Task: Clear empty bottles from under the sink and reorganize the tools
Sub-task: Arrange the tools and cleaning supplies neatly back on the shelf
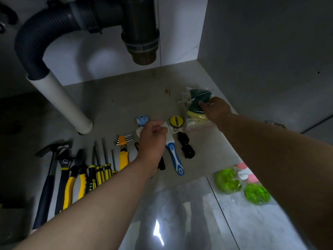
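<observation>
The left hand [153, 139] hides most of the brush [175, 159] head; the tape [176, 121] label looks unreadable.

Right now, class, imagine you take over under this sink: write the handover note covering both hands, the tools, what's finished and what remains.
Left hand: fingers curled over something white by the tape roll; grip unclear.
Right hand: grips the bag of sponges, back right.
Hammer, wrench, pliers, screwdrivers lie in a row on the cabinet floor, left; brush by the left hand.
Done: no bottles in view.
Left: probably settle the bag and small items.
</observation>
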### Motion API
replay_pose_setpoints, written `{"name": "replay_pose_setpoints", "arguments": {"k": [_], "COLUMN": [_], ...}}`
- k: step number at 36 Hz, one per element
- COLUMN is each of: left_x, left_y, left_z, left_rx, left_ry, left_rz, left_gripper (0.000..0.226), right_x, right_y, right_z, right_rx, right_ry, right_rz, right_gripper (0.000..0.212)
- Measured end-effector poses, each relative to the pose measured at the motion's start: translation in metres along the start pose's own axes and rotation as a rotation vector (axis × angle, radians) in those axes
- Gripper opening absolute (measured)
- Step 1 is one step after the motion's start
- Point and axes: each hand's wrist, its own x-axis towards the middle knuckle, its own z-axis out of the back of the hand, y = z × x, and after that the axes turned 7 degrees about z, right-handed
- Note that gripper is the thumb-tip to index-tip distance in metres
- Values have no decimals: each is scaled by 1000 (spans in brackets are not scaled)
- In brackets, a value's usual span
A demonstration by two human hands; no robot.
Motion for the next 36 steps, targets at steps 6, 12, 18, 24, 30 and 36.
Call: {"name": "replay_pose_setpoints", "arguments": {"k": [6,12,18,24,30,36], "left_x": [1,-3,-13,-34,-68,-91], "left_y": [4,7,2,-1,1,18], "left_z": [-6,-12,-22,-42,-75,-111], "left_rx": [76,73,150,319,438,627], "left_ry": [0,-2,47,155,370,626], "left_rz": [-48,-85,-154,-264,-375,-390], "left_gripper": [22,19,16,21,29,51], "right_x": [-5,-4,-12,-51,-120,-193], "right_y": [-3,-14,-28,-48,-93,-153], "right_z": [-1,-2,8,38,81,94], "right_rx": [111,129,295,203,27,-151], "right_ry": [88,-6,-62,-178,-286,-89], "right_rz": [21,-51,-23,104,172,106], "right_gripper": [55,74,74,52,20,41]}}
